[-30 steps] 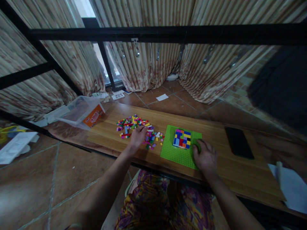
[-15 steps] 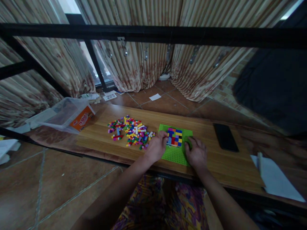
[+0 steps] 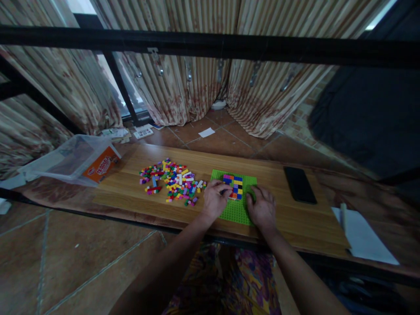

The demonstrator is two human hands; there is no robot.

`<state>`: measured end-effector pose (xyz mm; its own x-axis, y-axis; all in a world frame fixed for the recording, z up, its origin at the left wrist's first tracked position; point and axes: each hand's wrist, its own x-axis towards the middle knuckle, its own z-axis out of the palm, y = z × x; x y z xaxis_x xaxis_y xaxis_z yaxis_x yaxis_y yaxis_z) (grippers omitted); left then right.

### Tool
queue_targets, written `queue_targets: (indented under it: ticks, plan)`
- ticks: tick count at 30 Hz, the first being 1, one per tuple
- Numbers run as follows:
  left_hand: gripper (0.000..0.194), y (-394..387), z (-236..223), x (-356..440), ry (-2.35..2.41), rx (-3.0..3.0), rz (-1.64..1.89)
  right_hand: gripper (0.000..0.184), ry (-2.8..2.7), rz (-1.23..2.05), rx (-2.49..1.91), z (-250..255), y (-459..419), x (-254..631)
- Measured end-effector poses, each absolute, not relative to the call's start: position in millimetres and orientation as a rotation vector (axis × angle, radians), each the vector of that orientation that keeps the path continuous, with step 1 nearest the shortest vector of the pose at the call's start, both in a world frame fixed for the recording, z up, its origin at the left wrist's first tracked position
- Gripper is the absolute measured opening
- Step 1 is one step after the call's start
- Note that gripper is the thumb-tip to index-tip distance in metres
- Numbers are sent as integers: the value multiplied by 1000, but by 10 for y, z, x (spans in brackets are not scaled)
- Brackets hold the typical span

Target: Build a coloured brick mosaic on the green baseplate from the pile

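A green studded baseplate (image 3: 236,215) lies on the wooden board in front of me. Colourful building bricks form a flat block (image 3: 237,185) on it, in blue, yellow, red, orange and black. Over the left part of this block my left hand (image 3: 215,200) pinches what looks like a small dark brick, mostly hidden by thumb and fingers. My right hand (image 3: 263,206) rests on the plate's right edge, fingers bent and a little apart, with nothing in it. Left of the plate spreads a pile of loose bricks (image 3: 179,181).
On the wooden board (image 3: 131,192) a black phone (image 3: 300,184) lies to the right. A clear plastic box (image 3: 70,159) with an orange label stands at the left end. White paper (image 3: 367,240) with a pen-like object lies at the right. A dark metal bar (image 3: 197,43) crosses before the curtains.
My left hand has shifted over the left part of the brick block, covering more of it. My right hand stays at the plate's right edge. The whole view has moved slightly.
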<state>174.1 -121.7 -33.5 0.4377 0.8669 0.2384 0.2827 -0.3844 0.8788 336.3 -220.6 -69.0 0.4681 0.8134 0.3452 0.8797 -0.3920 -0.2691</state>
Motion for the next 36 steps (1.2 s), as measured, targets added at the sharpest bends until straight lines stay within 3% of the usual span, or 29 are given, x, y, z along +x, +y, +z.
queue_targets:
  ticks: [16,36]
  plan:
    - [3,-1201,-295,1842,1216,1789,893,40,-1417,-235,-2329,-691,-2200,3353]
    - [10,-1143,-23,1885,1378,1955,474,41,-1425,-247,-2325,-718,-2200,3361]
